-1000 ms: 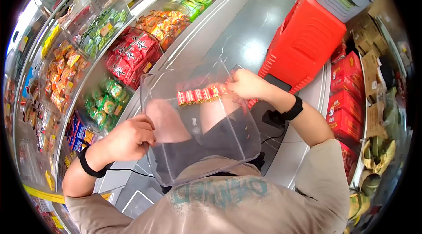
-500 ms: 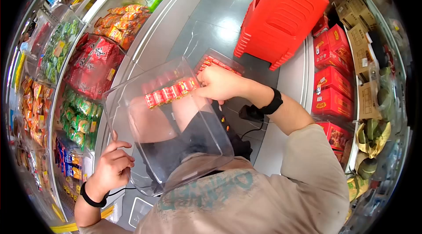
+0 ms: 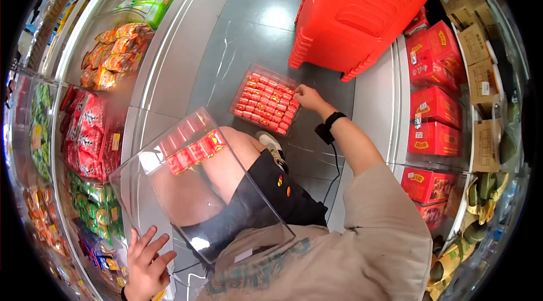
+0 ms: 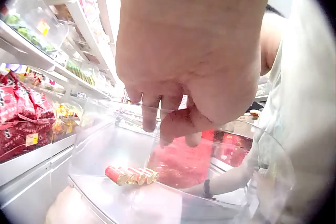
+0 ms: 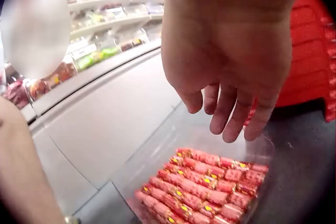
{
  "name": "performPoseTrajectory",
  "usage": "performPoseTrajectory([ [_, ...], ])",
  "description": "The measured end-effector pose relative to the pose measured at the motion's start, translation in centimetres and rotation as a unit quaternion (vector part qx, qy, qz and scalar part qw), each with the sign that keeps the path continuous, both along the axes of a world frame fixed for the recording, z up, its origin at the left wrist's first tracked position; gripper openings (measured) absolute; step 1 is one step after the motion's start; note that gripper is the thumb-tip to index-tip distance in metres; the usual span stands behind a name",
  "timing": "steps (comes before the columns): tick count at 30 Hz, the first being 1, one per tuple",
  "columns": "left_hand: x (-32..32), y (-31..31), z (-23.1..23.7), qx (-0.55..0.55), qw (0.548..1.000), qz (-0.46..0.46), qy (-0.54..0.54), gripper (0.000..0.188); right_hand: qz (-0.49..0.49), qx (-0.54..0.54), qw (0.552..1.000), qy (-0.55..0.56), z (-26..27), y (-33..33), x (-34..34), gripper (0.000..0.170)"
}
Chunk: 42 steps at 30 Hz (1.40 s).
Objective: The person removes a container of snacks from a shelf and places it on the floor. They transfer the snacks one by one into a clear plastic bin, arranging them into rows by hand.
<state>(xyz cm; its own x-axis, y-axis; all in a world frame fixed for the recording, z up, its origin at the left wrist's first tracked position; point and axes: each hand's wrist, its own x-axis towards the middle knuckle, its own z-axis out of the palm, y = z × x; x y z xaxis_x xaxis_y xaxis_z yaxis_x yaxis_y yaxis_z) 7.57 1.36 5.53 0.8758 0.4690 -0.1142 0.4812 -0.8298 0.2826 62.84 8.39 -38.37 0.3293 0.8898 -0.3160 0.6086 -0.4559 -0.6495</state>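
A clear plastic bin [image 3: 220, 205] rests on the person's lap, with a short row of red-wrapped rolls [image 3: 195, 153] inside along its far wall. The left hand [image 3: 148, 261] is beside the bin's near left side, fingers spread and loosely bent; in the left wrist view the hand [image 4: 189, 77] is over the bin's rim, holding nothing. On the floor lies a clear tray of red rolls [image 3: 266, 100] in several rows. The right hand [image 3: 310, 99] is at that tray's right edge; in the right wrist view the hand [image 5: 226, 71] hangs above the rolls [image 5: 205, 187], fingers loose and empty.
Shelves of bagged snacks [image 3: 90, 131] run along the left. A red plastic stool stack [image 3: 362, 18] stands on the floor [image 3: 232, 35] at the far right of the tray. Red boxes [image 3: 432, 137] and cartons [image 3: 481, 86] line the right shelf. A black cable hangs near the right wrist.
The right hand has left the rolls in the bin and moved out to the floor tray. The left hand's fingers have spread. The head view has shifted, showing the whole floor tray.
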Motion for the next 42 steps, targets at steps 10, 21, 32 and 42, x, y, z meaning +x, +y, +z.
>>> performPoseTrajectory([
  [10,0.3,3.7,-1.6,-0.136,0.982,0.101,-0.08,0.017,0.04,-0.203,0.969,-0.136,-8.3,3.6,-1.4,0.044],
  [21,1.4,6.7,-1.6,-0.166,0.977,0.115,-0.072,0.017,0.058,-0.24,0.948,-0.202,-10.9,4.7,-1.8,0.058],
  [32,2.7,7.2,-0.5,-0.193,0.971,0.131,-0.058,0.018,0.095,-0.17,0.958,-0.21,-11.0,4.1,-1.1,0.036],
  [42,3.4,5.9,1.4,-0.242,0.943,0.21,-0.082,0.02,0.102,-0.08,0.952,-0.276,-13.7,3.0,-0.9,0.034],
])
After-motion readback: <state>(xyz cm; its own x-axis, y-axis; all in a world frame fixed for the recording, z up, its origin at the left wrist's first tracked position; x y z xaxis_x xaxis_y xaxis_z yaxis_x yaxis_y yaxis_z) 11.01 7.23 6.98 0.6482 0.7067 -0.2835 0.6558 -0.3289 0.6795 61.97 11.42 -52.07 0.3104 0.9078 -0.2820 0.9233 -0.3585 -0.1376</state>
